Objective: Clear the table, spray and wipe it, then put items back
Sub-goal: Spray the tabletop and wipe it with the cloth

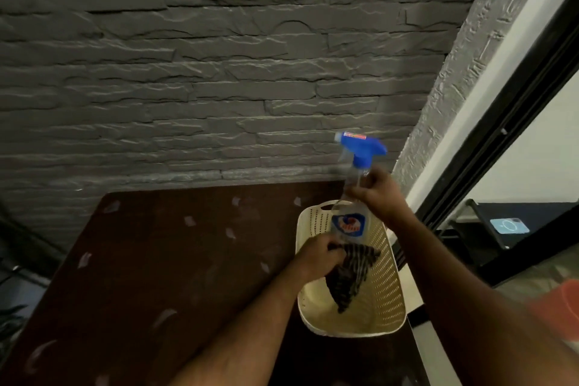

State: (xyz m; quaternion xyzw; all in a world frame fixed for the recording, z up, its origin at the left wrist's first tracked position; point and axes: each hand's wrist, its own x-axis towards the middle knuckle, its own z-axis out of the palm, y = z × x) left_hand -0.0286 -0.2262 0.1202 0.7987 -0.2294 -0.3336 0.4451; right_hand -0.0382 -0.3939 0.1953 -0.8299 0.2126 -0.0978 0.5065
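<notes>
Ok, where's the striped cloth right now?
Head view, lower right: the striped cloth hangs from the left hand over the cream basket, just below the spray bottle held by the right hand.

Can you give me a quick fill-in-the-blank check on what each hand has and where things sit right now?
1. The right hand grips the spray bottle by its ____.
2. The left hand holds the striped ____ over the basket.
3. The bottle's trigger head is coloured ____.
4. The basket stands at the table's ____ edge.

Missing words: neck; cloth; blue; right
</notes>
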